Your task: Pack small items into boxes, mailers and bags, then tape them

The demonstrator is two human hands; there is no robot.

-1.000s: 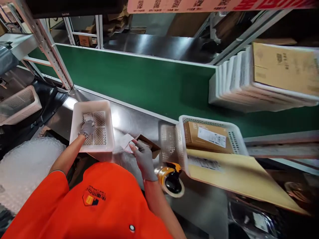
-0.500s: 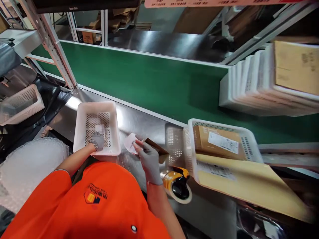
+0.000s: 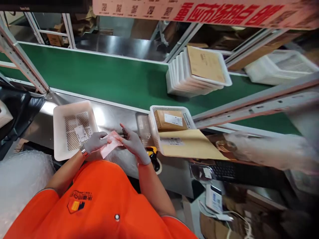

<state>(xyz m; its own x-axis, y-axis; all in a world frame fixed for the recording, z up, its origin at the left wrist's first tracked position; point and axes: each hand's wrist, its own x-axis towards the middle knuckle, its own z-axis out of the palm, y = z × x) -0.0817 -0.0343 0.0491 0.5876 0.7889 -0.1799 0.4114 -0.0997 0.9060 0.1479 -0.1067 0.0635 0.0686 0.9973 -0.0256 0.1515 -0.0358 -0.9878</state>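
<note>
Steel bench – left hand (image 3: 94, 142) and right hand (image 3: 132, 142) both pinching pink slip (image 3: 109, 146), long axis left-right.

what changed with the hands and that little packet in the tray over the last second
The left hand let go of the small packet and left the white tray, coming across to join the right hand on the pinkish slip, which both now hold. The packet lies in the tray. The basket with the brown box and the stacked trays on the green belt are unchanged.
</note>
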